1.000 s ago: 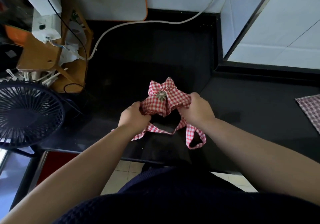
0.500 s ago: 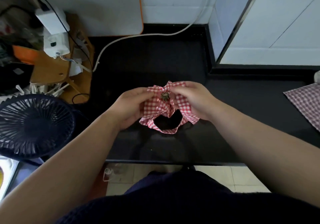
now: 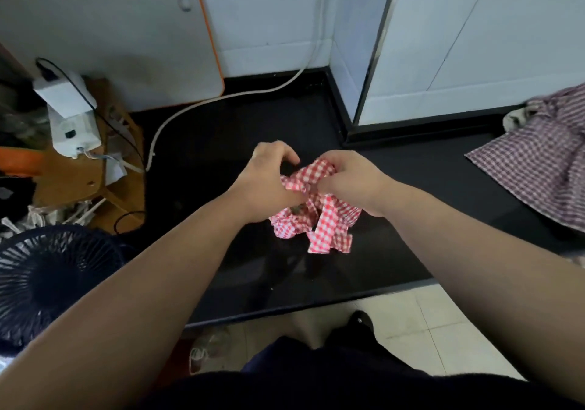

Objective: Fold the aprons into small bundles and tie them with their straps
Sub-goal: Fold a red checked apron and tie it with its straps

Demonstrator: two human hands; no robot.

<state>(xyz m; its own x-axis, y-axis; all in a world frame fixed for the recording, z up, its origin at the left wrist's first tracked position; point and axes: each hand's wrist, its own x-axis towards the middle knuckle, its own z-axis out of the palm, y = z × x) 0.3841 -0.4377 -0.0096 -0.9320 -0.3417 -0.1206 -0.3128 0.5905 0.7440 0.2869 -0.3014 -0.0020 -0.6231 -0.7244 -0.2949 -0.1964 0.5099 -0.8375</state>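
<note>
**Item 1. Red gingham apron** (image 3: 311, 216). Just past the centre of the view toward 1 o'clock, gathered into a loose, crumpled bundle. It is lifted a little off the black counter (image 3: 240, 143), probably so that a strap can pass round it. The bundle is not yet bound.

**Item 2. Strap ends** (image 3: 329, 240). Two flat checked tails hang from the bundle toward 6 o'clock, slack and free. Judged to be the length left for knotting.

**Item 3. Left hand** (image 3: 269, 185). At 9 o'clock of the bundle, fingers curled, the thumb side clamped on the cloth. It appears to anchor the bundle against the pull from the other side.

**Item 4. Right hand** (image 3: 348, 178). At 2 o'clock of the bundle, fingers closed in a pinch on a raised fold or strap. Which of the two cannot be told. The opposed grips suggest a wrap or knot being drawn tight.

**Item 5. Purple checked apron** (image 3: 544, 169). At the 3 o'clock edge, spread and rumpled on the counter, well apart from the hands. Judged to be waiting its turn.

**Item 6. Surroundings.**
- A dark fan (image 3: 47, 280) sits at 8 o'clock.
- A wooden stand (image 3: 72, 175) carrying a white adapter (image 3: 71, 118) is at 10 o'clock.
- An orange-rimmed board (image 3: 110, 39) leans on the wall at 11 o'clock.
- A white cable (image 3: 221, 99) trails across the counter's far side.
- Tiled floor (image 3: 427, 321) shows at 5 o'clock.

**Note.** The slack tails could slip before the knot sets, so the cloth needs steady tension from both hands.
</note>
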